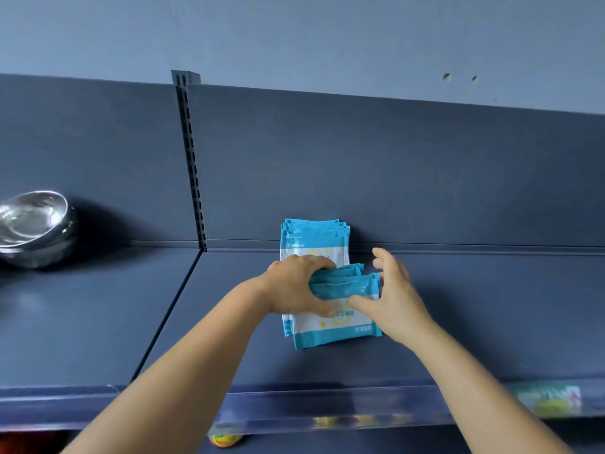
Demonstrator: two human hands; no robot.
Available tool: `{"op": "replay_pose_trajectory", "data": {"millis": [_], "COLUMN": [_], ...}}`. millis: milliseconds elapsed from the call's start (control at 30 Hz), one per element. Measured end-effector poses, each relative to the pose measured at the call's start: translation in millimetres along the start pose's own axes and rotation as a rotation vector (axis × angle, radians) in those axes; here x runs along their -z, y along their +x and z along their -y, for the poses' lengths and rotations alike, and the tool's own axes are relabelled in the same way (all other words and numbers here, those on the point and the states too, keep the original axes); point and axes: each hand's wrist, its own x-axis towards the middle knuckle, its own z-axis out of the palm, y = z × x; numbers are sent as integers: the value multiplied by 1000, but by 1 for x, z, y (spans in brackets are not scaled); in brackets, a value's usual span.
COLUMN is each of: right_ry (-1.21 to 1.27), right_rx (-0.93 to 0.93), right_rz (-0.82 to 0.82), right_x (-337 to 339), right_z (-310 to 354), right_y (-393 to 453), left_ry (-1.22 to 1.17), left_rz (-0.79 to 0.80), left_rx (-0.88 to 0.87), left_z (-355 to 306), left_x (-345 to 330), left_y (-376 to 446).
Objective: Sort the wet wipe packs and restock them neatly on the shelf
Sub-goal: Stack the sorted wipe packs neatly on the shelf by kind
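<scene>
Steel bowl [34, 229] cropped at left edge

You're looking at a dark blue-grey shelf [474, 322] with a back panel [393, 165] of the same shade, under a paler blue-grey wall [294, 34]. The wet wipe packs [314, 239] are white with turquoise bands at top and bottom and a yellow motif in the middle; the small bundle [343, 285] your left hand [294, 286] holds shows mostly turquoise. The bowls [34, 224] at left are shiny silver. The price label [550, 399] on the front rail looks green and yellow, perhaps with red, but it's blurred.
</scene>
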Motion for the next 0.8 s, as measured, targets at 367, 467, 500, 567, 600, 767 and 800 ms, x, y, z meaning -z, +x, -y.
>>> {"op": "replay_pose_trajectory", "data": {"millis": [367,467,500,567,600,767,800], "right_ry": [55,153,213,311,336,318,277], "right_rx": [-111,-146,-148,-137,-123,-43,-20], "right_rz": [173,296,328,353,347,243,200], "right_x": [-6,-6,-7,-8,-9,-17,-18], "right_z": [-9,-15,-18,-19,-20,-18,-16], "right_y": [28,37,39,42,43,54,56], "left_ry": [-410,-559,-605,-689,-711,-721,-677], "left_rz": [-110,-124,-147,-205,-232,-378,-416], "left_rx": [358,349,334,289,265,252,279], "left_z": [31,26,25,22,20,18,18], "left_x": [-34,-35,-36,-37,-37,-41,-42], "left_y": [-1,-1,-1,-3,-5,1,4]}}
